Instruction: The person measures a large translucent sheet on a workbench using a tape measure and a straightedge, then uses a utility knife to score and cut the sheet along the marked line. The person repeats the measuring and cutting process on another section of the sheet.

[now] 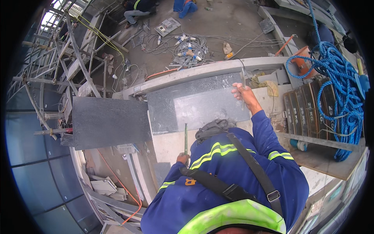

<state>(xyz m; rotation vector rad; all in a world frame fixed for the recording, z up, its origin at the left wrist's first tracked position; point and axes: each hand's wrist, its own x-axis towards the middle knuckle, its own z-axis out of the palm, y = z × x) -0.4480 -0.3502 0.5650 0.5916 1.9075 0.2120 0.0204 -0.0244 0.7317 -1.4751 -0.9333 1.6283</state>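
Note:
My left hand is closed around the lower end of a narrow green strip, which points away from me; its kind cannot be made out. Farther forward, my right hand has curled fingers around a thin pale rod. That hand is over the right end of a large dark grey slab, which lies flat and has a shiny, lighter patch. Left of it, a second dark slab reaches out at a slightly different angle. A grey bag hangs at my front.
Coiled cables with plugs lie on the floor beyond a concrete kerb. Wooden scaffolding stands at left. Blue rope hangs over stacked dark weights at right, near an orange bucket. People crouch at the far side.

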